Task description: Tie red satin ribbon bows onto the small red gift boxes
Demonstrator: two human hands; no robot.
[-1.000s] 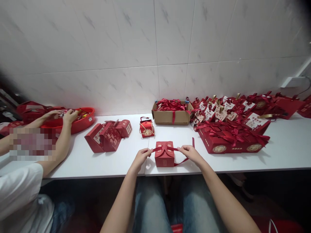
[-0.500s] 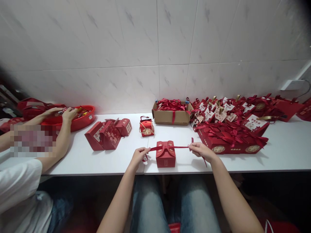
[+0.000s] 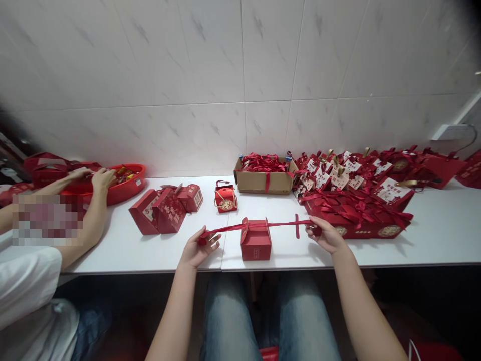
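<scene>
A small red gift box [image 3: 256, 244] stands upright near the table's front edge, its top flaps folded up. A dark red ribbon [image 3: 229, 228] passes across the top of the box and stretches out to both sides. To the left of the box, my left hand [image 3: 197, 246] pinches one end of the ribbon between thumb and finger, the other fingers loosely spread. On the other side my right hand [image 3: 325, 234] grips the opposite stretch of ribbon. A short ribbon piece [image 3: 297, 226] shows just left of that hand.
Behind stand a little red box with a gold cord [image 3: 226, 199] and a cardboard box of ribbons [image 3: 263, 183]. Red boxes [image 3: 171, 210] are at left, a ribbon-filled red tray [image 3: 356, 228] at right. A co-worker's hands [image 3: 101, 178] reach over a red basin [image 3: 128, 193].
My hands have moved apart, drawing the ribbon out farther on both sides. The box's flaps now stand more upright. The co-worker's hands have shifted slightly over the basin.
</scene>
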